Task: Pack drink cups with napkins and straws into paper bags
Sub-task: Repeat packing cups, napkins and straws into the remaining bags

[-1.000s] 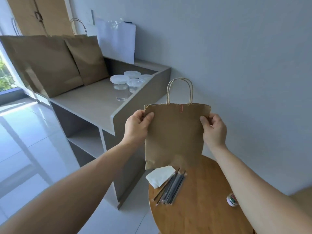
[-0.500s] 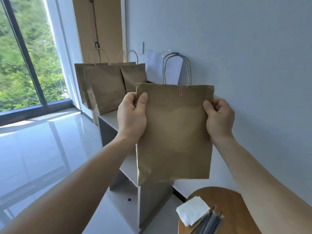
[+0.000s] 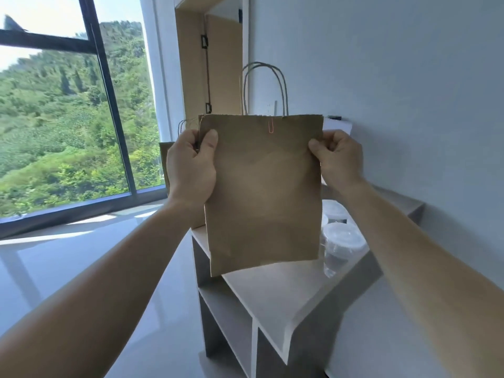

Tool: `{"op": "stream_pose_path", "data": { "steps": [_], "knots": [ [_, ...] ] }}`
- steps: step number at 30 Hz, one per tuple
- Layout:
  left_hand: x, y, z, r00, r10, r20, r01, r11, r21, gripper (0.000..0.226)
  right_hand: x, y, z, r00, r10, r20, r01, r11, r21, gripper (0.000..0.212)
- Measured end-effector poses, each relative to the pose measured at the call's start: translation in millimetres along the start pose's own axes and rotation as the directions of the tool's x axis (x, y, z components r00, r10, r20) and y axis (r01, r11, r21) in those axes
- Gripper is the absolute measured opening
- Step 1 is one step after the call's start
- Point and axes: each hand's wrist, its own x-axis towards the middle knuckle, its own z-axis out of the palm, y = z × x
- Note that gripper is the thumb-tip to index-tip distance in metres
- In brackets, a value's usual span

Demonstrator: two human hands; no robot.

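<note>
both hands, left hand (image 3: 191,170) and right hand (image 3: 338,156), pinch flat paper bag (image 3: 263,192) upright.

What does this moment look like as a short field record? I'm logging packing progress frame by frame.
held item: flat brown paper bag, upright, handles up
left hand: pinching the bag's upper left edge
right hand: pinching its upper right edge
clip: red paper clip on the bag's top edge
cups: lidded clear cups on grey shelf unit, partly hidden by bag
packing: bag looks flat and unopened
</note>
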Motion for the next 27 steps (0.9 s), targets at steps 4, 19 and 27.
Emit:
{"op": "stream_pose_path", "data": {
  "steps": [4,19,27],
  "knots": [
    [28,-38,19,1.0,-0.007,-0.006,0.008,0.997,0.078,0.024,42,32,25,0.995,0.053,0.088,-0.048,0.997,-0.059,0.015],
    [156,-177,81,0.993,-0.053,0.103,0.05,0.998,0.035,0.025,152,130,132,0.953,0.281,0.115,-0.26,0.95,-0.171,0.014],
    [168,-221,128,0.974,-0.044,0.224,0.044,0.999,0.004,0.022,199,189,150,0.928,0.371,0.019,-0.36,0.91,-0.204,0.009]
  ]
}}
